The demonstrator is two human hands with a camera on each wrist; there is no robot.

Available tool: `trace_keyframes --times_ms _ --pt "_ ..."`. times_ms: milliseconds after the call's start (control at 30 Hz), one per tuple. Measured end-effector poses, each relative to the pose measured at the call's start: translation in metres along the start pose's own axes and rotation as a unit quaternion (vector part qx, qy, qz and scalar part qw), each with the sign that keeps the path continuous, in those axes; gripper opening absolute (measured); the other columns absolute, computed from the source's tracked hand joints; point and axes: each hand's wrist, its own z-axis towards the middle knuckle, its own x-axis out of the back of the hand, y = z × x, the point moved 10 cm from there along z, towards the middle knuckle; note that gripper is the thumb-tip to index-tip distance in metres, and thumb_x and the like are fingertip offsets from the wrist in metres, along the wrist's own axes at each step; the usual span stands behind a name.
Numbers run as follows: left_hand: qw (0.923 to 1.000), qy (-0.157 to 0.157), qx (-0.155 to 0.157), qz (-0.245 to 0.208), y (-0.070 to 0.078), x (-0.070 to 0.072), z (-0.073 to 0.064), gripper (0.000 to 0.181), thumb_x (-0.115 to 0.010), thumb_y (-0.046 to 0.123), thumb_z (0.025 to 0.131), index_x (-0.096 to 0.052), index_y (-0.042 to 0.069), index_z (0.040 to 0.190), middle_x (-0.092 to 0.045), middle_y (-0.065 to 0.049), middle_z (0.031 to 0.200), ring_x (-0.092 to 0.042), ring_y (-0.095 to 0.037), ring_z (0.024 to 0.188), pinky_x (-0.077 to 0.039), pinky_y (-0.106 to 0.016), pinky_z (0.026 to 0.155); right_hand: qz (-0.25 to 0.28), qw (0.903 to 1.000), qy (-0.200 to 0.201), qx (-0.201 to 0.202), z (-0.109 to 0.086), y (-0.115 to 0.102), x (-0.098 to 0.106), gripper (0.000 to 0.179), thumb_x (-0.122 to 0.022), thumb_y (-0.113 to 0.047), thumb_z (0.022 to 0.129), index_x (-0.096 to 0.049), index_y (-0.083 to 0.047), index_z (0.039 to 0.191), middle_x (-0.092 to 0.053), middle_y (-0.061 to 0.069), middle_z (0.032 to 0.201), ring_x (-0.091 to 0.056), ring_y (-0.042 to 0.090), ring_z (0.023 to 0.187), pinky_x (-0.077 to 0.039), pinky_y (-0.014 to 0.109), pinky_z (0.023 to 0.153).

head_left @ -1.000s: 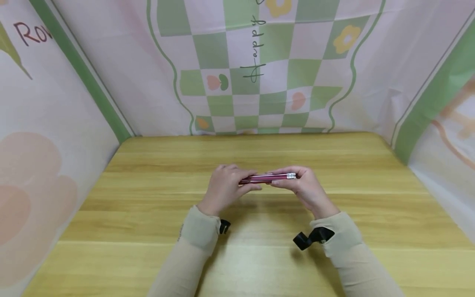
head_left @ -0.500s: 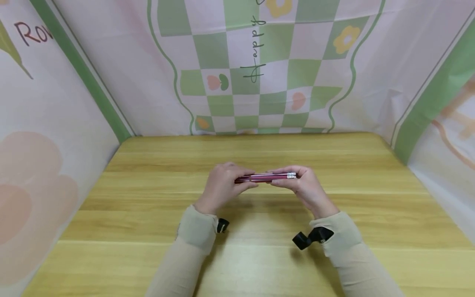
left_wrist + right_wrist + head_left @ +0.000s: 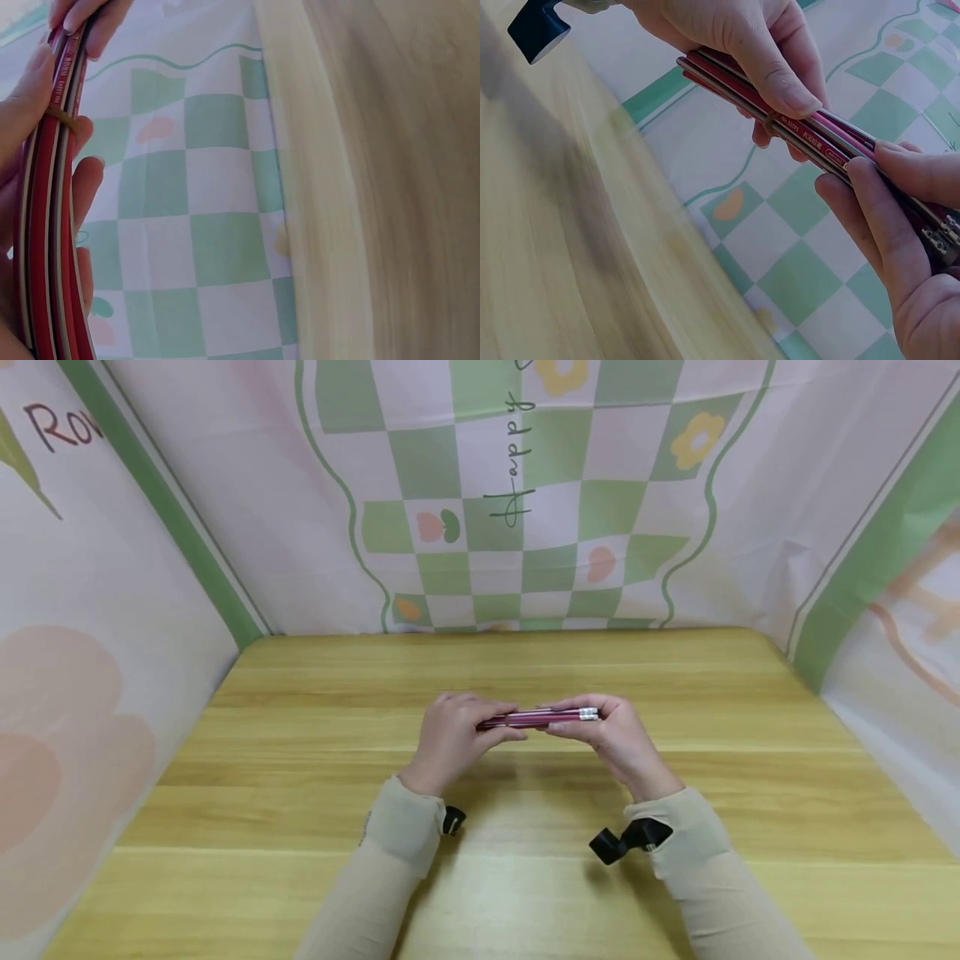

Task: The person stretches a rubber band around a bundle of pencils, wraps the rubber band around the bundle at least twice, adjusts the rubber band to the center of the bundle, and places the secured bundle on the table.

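A bundle of several dark red striped pencils [image 3: 536, 719] is held level above the table, between both hands. A brown rubber band [image 3: 771, 120] wraps round the bundle near its middle, close to the left thumb. My left hand [image 3: 450, 735] grips the bundle's left part between thumb and fingers. On the other side my right hand [image 3: 621, 739] pinches the pencils near their silver ends [image 3: 588, 714]. In the left wrist view the pencils [image 3: 52, 225] run down along the left palm. The left fingers partly hide the far ends in the head view.
Under the hands lies a wood-grain table [image 3: 517, 893]. Behind it hangs a printed cloth [image 3: 495, 568] with green and white checks, and similar cloth [image 3: 90, 610] lines the sides. Black wrist cameras [image 3: 630, 842] stick out from the sleeves.
My left hand shifted slightly left along the pencils, then a little back to the right. The right hand and the bundle stay nearly in place.
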Motion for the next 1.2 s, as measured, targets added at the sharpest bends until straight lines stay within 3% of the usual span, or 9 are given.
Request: trace_keyframes --times_ms 133,400,567,667,800,967,1067,1200 --pt "0.9999 -0.003 0.009 0.011 -0.002 -0.002 -0.001 0.042 -0.082 0.044 0.073 -0.079 0.019 0.106 -0.078 0.004 0.089 -0.069 -0.012 0.074 -0.049 -0.033 0.074 0.003 1.0 0.0 0.001 0.0 0.002 -0.001 0.029 -0.07 0.013 0.082 -0.078 -0.014 0.092 -0.077 -0.001 0.096 -0.072 0.013 0.091 -0.059 0.027 0.081" --pt "0.9999 -0.017 -0.001 -0.001 -0.002 -0.006 0.0 0.043 -0.082 0.043 0.074 -0.079 0.017 0.108 -0.078 0.003 0.088 -0.066 -0.008 0.064 -0.045 -0.026 0.06 0.005 0.9999 -0.001 -0.011 -0.001 0.004 0.001 0.03 -0.069 0.012 0.083 -0.078 -0.015 0.092 -0.077 -0.002 0.096 -0.072 0.012 0.091 -0.059 0.026 0.081" --pt "0.9986 -0.05 0.011 -0.017 -0.007 -0.008 0.0 0.047 -0.082 0.046 0.075 -0.077 0.016 0.11 -0.078 0.003 0.093 -0.065 -0.006 0.065 -0.047 -0.023 0.057 0.008 0.9998 -0.012 -0.017 -0.001 0.004 0.0 0.03 -0.069 0.011 0.084 -0.078 -0.016 0.092 -0.077 -0.002 0.097 -0.073 0.013 0.09 -0.059 0.026 0.082" --pt "0.9956 -0.08 0.044 -0.022 -0.017 -0.01 -0.002 0.046 -0.08 0.049 0.075 -0.077 0.019 0.111 -0.078 0.005 0.096 -0.063 -0.005 0.067 -0.047 -0.022 0.059 0.01 0.9997 -0.014 -0.016 -0.001 0.003 0.002 0.029 -0.069 0.011 0.084 -0.078 -0.015 0.093 -0.077 0.0 0.098 -0.074 0.014 0.089 -0.059 0.027 0.083" --pt "0.985 -0.122 0.109 -0.055 -0.037 -0.01 -0.007 0.041 -0.079 0.048 0.079 -0.077 0.022 0.109 -0.077 0.004 0.098 -0.06 -0.005 0.069 -0.048 -0.023 0.063 0.028 0.9994 -0.016 -0.015 0.001 0.003 0.007 0.031 -0.066 0.014 0.085 -0.077 -0.014 0.094 -0.077 0.003 0.1 -0.074 0.016 0.089 -0.059 0.027 0.084" --pt "0.9607 -0.142 0.18 -0.156 -0.058 -0.009 -0.014 0.032 -0.081 0.035 0.082 -0.077 0.018 0.109 -0.075 0.003 0.098 -0.054 -0.009 0.067 -0.047 -0.025 0.063 0.064 0.9973 -0.026 -0.024 0.004 0.006 0.013 0.034 -0.061 0.017 0.087 -0.077 -0.012 0.096 -0.075 0.005 0.103 -0.074 0.016 0.092 -0.058 0.029 0.086" --pt "0.9504 -0.135 0.199 -0.197 -0.065 -0.009 -0.016 0.029 -0.081 0.029 0.082 -0.077 0.017 0.108 -0.074 0.003 0.094 -0.051 -0.009 0.065 -0.045 -0.023 0.058 0.073 0.9966 -0.024 -0.03 0.005 0.008 0.017 0.032 -0.06 0.015 0.088 -0.077 -0.012 0.096 -0.074 0.005 0.102 -0.073 0.016 0.092 -0.058 0.029 0.086" --pt "0.9461 -0.128 0.209 -0.212 -0.069 -0.008 -0.017 0.029 -0.081 0.024 0.083 -0.076 0.014 0.109 -0.073 0.001 0.09 -0.047 -0.008 0.062 -0.041 -0.021 0.055 0.071 0.9966 -0.014 -0.039 0.006 0.011 0.023 0.031 -0.061 0.014 0.089 -0.077 -0.012 0.094 -0.072 0.005 0.101 -0.073 0.015 0.09 -0.058 0.028 0.085"
